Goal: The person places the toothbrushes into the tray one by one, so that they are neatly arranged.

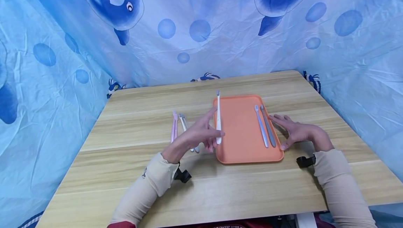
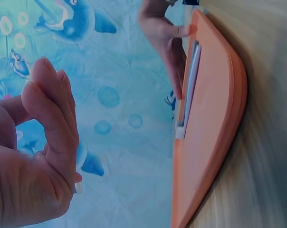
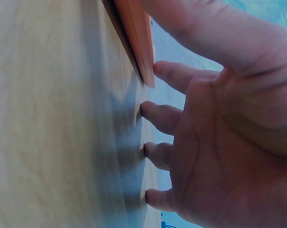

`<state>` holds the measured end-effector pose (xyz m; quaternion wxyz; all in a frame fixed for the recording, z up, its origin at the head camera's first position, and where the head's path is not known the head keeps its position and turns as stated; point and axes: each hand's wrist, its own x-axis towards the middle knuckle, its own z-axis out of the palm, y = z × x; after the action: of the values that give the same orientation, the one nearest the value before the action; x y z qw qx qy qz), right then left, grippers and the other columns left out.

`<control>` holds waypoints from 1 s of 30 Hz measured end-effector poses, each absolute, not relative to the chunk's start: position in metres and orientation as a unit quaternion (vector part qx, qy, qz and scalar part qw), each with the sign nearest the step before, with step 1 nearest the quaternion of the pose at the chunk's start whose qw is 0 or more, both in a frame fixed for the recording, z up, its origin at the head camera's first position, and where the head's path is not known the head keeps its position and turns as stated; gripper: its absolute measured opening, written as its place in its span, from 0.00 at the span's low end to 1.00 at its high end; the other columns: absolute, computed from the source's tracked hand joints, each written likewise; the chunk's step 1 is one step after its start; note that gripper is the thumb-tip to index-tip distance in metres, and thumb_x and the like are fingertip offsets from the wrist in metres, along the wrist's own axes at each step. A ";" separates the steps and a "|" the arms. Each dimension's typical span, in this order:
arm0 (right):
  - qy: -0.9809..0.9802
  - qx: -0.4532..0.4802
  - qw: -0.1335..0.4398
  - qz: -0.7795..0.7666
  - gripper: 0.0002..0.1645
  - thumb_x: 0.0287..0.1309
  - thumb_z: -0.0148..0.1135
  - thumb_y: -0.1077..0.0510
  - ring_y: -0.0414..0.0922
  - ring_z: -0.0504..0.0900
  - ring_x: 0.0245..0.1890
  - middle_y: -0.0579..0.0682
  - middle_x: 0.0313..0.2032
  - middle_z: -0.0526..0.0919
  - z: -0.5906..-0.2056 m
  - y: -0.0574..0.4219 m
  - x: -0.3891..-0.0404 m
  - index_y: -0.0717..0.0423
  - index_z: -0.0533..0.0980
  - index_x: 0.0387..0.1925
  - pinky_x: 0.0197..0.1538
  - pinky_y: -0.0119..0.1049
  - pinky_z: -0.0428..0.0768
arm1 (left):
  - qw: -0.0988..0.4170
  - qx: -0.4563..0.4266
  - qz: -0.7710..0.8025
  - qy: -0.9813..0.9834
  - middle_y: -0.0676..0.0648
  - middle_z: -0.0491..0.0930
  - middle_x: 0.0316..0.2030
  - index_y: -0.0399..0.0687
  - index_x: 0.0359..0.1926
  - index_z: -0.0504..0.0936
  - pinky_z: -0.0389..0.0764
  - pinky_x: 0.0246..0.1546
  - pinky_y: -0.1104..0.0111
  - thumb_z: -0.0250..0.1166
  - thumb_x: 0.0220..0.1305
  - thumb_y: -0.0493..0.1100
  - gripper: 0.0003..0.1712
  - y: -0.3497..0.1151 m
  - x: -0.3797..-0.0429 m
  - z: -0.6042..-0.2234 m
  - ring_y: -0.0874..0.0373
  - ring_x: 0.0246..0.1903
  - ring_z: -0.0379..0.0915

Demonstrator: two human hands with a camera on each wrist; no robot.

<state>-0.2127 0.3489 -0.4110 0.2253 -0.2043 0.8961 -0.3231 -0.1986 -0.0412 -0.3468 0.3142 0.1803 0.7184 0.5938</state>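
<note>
Hands first: the left hand, mid-frame, has a white toothbrush pinched between thumb and forefinger, its head toward the top of the frame, lined up over the left edge of the orange tray. Over to the right of centre, the right hand is spread wide, thumb and forefinger against the tray's right rim, the other fingertips down on the worktop.

And the score? Two lie inside the tray along its right side, heads up-frame: a pale lilac toothbrush and, just beside it, a grey toothbrush. The white one is out over the rim and not yet laid down. Left of the hand, outside the tray, it's pink toothbrushes together, and next to them white-and-grey toothbrushes partly hidden behind the hand, so no firm count there. I'd call this partway: two in, one in hand, that left-hand bunch left over.
</note>
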 end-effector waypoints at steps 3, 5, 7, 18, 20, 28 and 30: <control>0.896 -0.207 0.225 -0.322 0.76 0.38 0.83 0.50 0.79 0.25 0.73 0.73 0.77 0.34 -0.411 0.349 -0.213 0.57 0.43 0.80 0.62 0.86 0.35 | 0.320 0.184 0.595 0.714 0.47 0.80 0.13 0.69 0.80 0.33 0.80 0.12 0.67 0.63 0.67 0.35 0.58 -0.032 -0.198 -0.349 0.57 0.09 0.75; 0.896 -0.207 0.225 -0.321 0.76 0.38 0.82 0.50 0.79 0.25 0.73 0.73 0.77 0.34 -0.411 0.349 -0.214 0.57 0.43 0.80 0.62 0.86 0.35 | 0.324 0.184 0.595 0.712 0.47 0.80 0.13 0.69 0.80 0.33 0.80 0.12 0.67 0.63 0.67 0.35 0.58 -0.025 -0.198 -0.350 0.58 0.09 0.74; 0.897 -0.208 0.224 -0.318 0.76 0.38 0.83 0.50 0.79 0.25 0.73 0.73 0.77 0.34 -0.411 0.349 -0.214 0.57 0.43 0.80 0.62 0.86 0.35 | 0.328 0.187 0.597 0.708 0.47 0.79 0.13 0.70 0.80 0.33 0.79 0.12 0.67 0.64 0.67 0.35 0.58 -0.019 -0.197 -0.351 0.58 0.10 0.74; 0.898 -0.208 0.226 -0.315 0.75 0.39 0.82 0.50 0.80 0.26 0.73 0.73 0.77 0.34 -0.411 0.348 -0.214 0.56 0.43 0.80 0.63 0.86 0.35 | 0.333 0.192 0.603 0.698 0.47 0.80 0.14 0.70 0.80 0.31 0.79 0.13 0.67 0.64 0.67 0.37 0.59 0.012 -0.194 -0.356 0.58 0.10 0.74; 0.899 -0.206 0.225 -0.313 0.75 0.39 0.82 0.49 0.80 0.26 0.73 0.73 0.77 0.34 -0.412 0.348 -0.214 0.56 0.43 0.80 0.63 0.86 0.35 | 0.335 0.191 0.603 0.698 0.47 0.80 0.14 0.69 0.80 0.31 0.79 0.13 0.68 0.65 0.67 0.37 0.59 0.019 -0.194 -0.356 0.58 0.10 0.74; 0.901 -0.195 0.229 -0.314 0.75 0.38 0.82 0.49 0.79 0.27 0.73 0.72 0.77 0.34 -0.412 0.347 -0.214 0.55 0.43 0.80 0.63 0.86 0.36 | 0.340 0.177 0.606 0.697 0.46 0.80 0.14 0.71 0.80 0.34 0.79 0.13 0.67 0.66 0.66 0.37 0.59 0.045 -0.194 -0.357 0.58 0.10 0.73; 0.901 -0.194 0.231 -0.313 0.76 0.39 0.82 0.49 0.79 0.27 0.73 0.72 0.77 0.34 -0.412 0.347 -0.214 0.54 0.43 0.80 0.63 0.86 0.36 | 0.340 0.174 0.608 0.695 0.46 0.79 0.14 0.72 0.80 0.34 0.79 0.13 0.67 0.66 0.66 0.37 0.59 0.051 -0.194 -0.359 0.58 0.10 0.73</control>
<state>-0.2144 0.3473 -0.4118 0.2308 -0.1943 0.9005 -0.3131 -0.1938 0.0513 -0.3589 0.3404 0.1744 0.6955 0.6083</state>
